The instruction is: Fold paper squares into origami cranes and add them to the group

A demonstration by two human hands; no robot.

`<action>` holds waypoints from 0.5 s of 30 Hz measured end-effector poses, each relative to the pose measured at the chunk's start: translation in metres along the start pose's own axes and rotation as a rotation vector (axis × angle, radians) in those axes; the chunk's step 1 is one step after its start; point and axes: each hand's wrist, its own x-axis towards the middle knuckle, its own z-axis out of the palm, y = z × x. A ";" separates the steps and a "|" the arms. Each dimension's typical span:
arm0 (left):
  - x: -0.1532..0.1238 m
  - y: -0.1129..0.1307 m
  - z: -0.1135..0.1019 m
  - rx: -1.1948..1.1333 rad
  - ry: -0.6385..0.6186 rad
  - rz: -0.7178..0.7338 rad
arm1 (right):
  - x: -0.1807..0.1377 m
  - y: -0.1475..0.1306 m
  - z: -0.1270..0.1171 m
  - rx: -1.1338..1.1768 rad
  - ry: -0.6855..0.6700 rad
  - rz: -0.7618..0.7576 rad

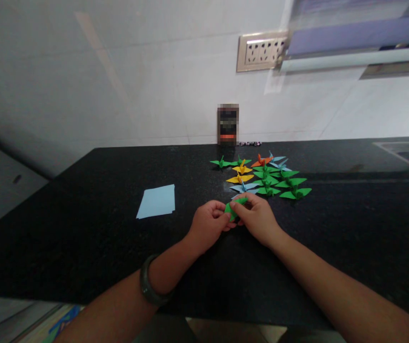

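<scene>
Between my two hands is a folded piece of green paper (231, 211), held just above the black countertop. My left hand (209, 221) pinches its left side between thumb and fingers. From the right, my right hand (257, 214) grips the same paper, its thumb lying across the front. Fingers cover much of the paper, so its exact fold is partly hidden. Right behind the hands stand several folded paper cranes in rows: green cranes (266, 182), yellow cranes (240, 178), an orange crane (260, 161) and light blue cranes (244, 188).
A stack of light blue paper squares (157, 201) lies left of my hands on the black countertop (83, 228). Against the tiled wall stands a blurred-out dark upright object (228, 125), with a beaded string (250, 143) beside it. A socket panel (261, 51) is on the wall.
</scene>
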 end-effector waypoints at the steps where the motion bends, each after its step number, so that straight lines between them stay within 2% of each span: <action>1: 0.000 0.000 0.000 -0.011 -0.005 -0.006 | 0.000 -0.001 0.000 0.033 -0.019 0.015; 6: 0.000 0.001 0.000 -0.022 -0.030 -0.025 | -0.002 -0.006 0.000 0.153 -0.077 0.090; 15: 0.001 0.000 -0.001 0.036 -0.028 0.017 | -0.004 -0.009 0.003 0.211 -0.032 0.126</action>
